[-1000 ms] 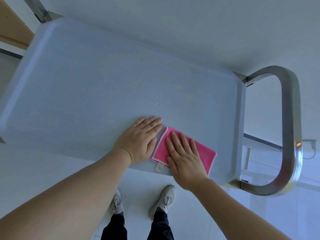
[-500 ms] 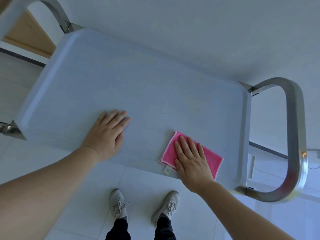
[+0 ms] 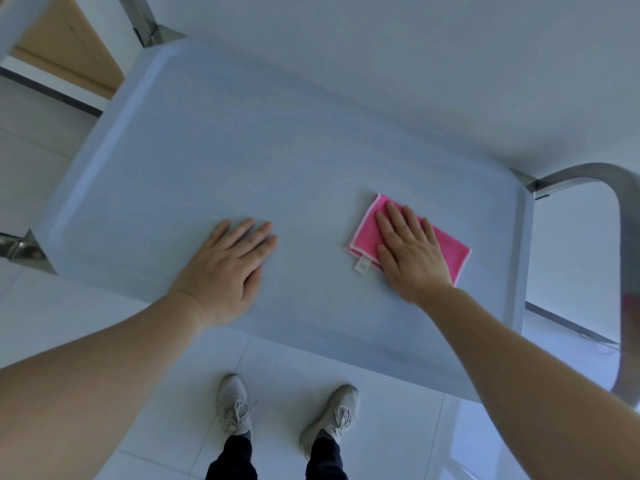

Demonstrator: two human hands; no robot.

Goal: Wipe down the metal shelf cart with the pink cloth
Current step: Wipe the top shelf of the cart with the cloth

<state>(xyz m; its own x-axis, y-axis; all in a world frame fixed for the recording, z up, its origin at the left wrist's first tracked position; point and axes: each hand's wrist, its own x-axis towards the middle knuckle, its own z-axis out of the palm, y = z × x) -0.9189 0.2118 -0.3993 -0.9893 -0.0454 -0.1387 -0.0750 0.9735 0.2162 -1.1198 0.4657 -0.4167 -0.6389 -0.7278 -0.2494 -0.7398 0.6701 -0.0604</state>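
The metal shelf cart's flat grey top tray (image 3: 284,133) fills the middle of the head view. A folded pink cloth (image 3: 450,249) with a small white tag lies on its right part. My right hand (image 3: 410,252) presses flat on the cloth, fingers straight and pointing away from me. My left hand (image 3: 227,270) rests flat on the bare tray to the left, near the front edge, apart from the cloth. A few water droplets (image 3: 250,185) sit on the tray above my left hand.
A curved steel push handle (image 3: 623,216) rises at the cart's right end, and steel posts (image 3: 142,24) stand at the far left corner. A wooden panel (image 3: 65,43) is at top left. My two shoes (image 3: 235,407) stand on white floor tiles below the tray's front edge.
My left hand left the cloth's side and slid left across the tray. My right hand pushed the cloth away from the front edge, further onto the tray. The view shifted nearer.
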